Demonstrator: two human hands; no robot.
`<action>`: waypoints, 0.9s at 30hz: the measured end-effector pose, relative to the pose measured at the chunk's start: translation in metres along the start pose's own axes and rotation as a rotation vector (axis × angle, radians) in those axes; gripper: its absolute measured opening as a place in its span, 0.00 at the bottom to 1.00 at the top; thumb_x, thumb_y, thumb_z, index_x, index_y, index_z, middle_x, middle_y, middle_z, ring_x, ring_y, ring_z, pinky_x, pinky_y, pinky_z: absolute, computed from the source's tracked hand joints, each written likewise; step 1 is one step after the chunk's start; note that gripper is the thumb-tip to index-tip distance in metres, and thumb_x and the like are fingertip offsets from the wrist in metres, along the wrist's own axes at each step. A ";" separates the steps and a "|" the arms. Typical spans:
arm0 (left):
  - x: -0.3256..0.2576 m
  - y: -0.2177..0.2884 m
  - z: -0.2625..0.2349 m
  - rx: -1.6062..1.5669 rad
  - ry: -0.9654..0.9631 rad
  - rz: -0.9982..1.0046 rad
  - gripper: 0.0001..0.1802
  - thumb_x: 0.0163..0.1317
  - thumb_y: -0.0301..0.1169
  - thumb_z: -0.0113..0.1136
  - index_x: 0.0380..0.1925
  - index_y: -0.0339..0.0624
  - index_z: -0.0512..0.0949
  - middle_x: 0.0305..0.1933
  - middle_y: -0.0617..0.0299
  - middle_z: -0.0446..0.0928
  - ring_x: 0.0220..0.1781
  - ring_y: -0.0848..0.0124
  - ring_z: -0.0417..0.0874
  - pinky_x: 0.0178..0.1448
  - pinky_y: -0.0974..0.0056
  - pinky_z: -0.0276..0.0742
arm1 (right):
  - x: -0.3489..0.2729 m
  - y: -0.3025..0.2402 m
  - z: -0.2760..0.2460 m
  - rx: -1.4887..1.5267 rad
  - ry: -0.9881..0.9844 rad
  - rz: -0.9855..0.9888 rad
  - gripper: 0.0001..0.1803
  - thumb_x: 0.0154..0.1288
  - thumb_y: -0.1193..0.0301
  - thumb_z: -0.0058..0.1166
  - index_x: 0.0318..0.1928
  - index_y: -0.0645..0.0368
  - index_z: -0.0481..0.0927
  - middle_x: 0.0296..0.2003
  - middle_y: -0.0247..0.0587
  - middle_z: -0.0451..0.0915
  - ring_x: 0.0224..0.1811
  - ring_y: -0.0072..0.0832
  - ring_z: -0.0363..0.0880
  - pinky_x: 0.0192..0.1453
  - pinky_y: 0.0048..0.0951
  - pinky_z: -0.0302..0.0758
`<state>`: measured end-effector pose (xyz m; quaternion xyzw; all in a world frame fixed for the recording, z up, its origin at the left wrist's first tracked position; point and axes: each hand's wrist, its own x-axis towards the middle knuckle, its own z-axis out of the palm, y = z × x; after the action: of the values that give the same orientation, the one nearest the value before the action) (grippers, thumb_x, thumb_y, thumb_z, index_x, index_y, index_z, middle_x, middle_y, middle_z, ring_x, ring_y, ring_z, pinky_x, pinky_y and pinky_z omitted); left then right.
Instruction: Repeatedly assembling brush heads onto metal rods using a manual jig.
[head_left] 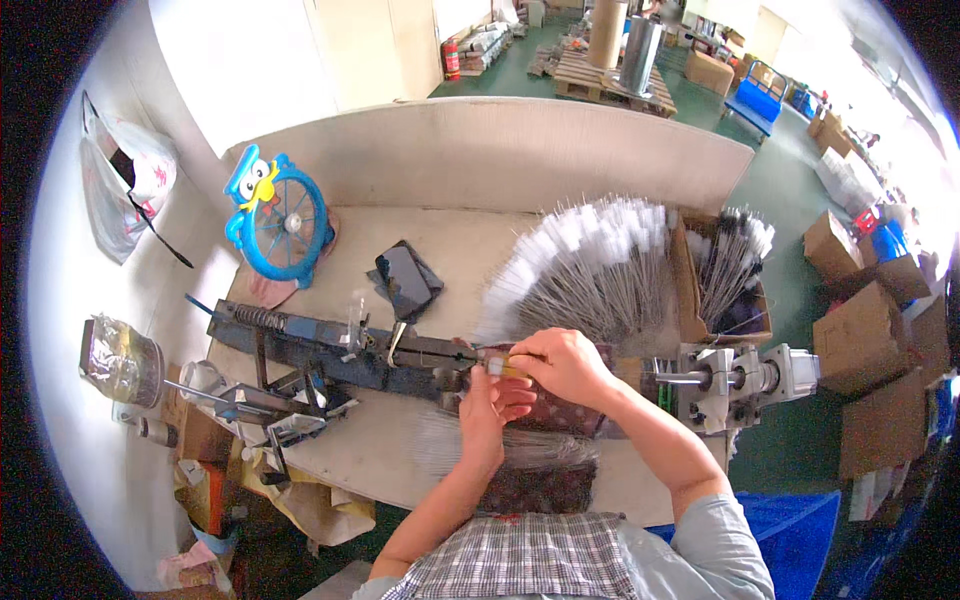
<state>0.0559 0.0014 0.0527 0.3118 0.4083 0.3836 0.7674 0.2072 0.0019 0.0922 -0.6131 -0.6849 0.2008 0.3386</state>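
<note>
My right hand (568,362) is over the middle of the bench, its thumb and fingers pinched on a small white-and-yellow piece (508,369). Just below and left of it, my left hand (487,412) has its thumb raised and its fingers loosely apart, close to the same piece. Both hands are at the right end of a long dark metal fixture (350,352) with a thin rod along it. Under them lies a dark red patterned cloth (550,410). Thin clear or whitish strands (530,447) spread over the cloth near my left wrist.
Beyond my hands, wire-stemmed brushes with white tips (600,245) fan out. A cardboard box (693,290) of dark-tipped brushes stands right, behind a motor unit (745,378). A phone (408,280) and blue duck-shaped fan (285,220) sit left. A low panel (480,150) edges the bench.
</note>
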 end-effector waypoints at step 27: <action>0.006 -0.012 0.024 -0.310 0.130 0.207 0.05 0.62 0.26 0.53 0.38 0.41 0.72 0.41 0.62 0.76 0.43 0.74 0.77 0.50 0.67 0.72 | -0.022 0.012 -0.002 -0.249 0.286 -0.384 0.12 0.45 0.66 0.62 0.34 0.50 0.82 0.36 0.29 0.78 0.43 0.29 0.74 0.46 0.33 0.69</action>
<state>0.0830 -0.0041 0.0525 0.2047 0.3589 0.5381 0.7347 0.2173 -0.0183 0.0807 -0.5308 -0.7534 -0.0415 0.3859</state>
